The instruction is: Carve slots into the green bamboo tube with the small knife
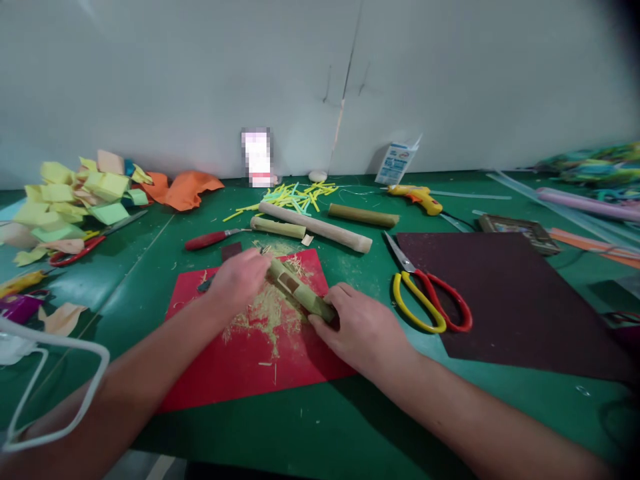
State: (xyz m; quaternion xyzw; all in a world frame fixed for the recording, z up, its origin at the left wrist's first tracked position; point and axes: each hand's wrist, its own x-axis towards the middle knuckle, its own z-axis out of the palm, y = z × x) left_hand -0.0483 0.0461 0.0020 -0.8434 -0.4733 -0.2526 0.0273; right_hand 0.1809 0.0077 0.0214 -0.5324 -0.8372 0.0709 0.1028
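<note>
A short green bamboo tube (311,300) slants over a red sheet (210,373). A rectangular opening is cut in its upper side. My left hand (237,283) is closed at the tube's far end, its fingertips partly hidden. Around the near end wraps my right hand (367,327), thumb low and fingers on top. Pale shavings and dust (267,317) lie on the sheet below the tube. A small dark piece sticks out beside my left hand; I cannot make out what it is. Just beyond lies a red-handled knife (210,240).
Scissors (425,293) lie right of the red sheet, by a dark brown sheet (510,300). Behind are bamboo pieces (363,215), yellow strips (300,198) and a yellow glue gun (417,199). Folded paper (85,193) piles at left; a white wire frame (100,380) stands near my left forearm.
</note>
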